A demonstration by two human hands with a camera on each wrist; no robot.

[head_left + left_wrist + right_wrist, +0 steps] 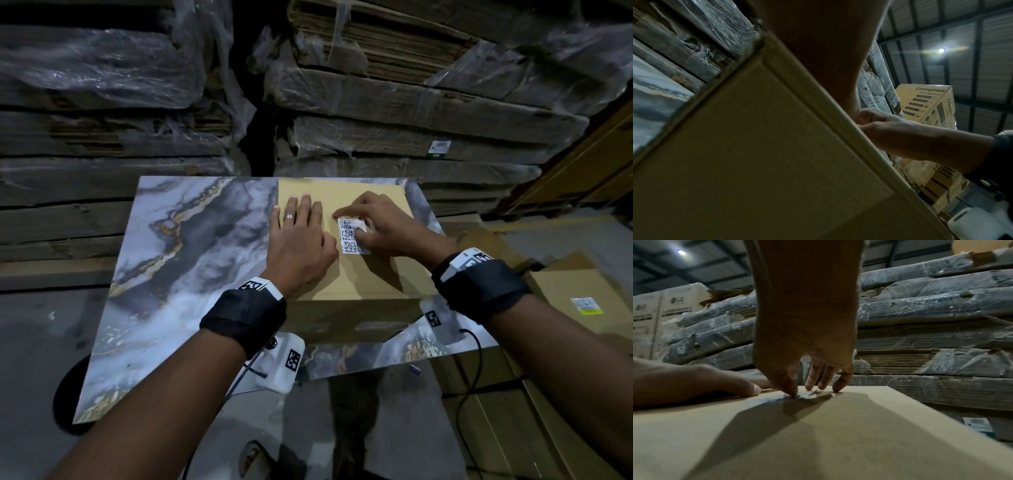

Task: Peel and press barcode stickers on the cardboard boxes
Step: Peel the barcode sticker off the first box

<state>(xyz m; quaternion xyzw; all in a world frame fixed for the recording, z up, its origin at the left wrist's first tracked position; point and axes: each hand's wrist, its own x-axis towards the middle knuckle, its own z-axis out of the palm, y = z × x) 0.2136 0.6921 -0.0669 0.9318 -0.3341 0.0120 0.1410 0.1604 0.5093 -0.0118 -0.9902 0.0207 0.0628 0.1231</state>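
Cardboard box (pixel 363 274) stays put because your left hand (pixel 301 240) lies flat at its 10 o'clock, steadying it, while your right hand (pixel 380 228) presses fingertips onto the sticker (pixel 347 236).

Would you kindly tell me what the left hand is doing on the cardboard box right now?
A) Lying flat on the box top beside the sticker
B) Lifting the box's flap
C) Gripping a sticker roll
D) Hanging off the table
A: the left hand lies flat, fingers straight, on the cardboard box beside the barcode sticker.
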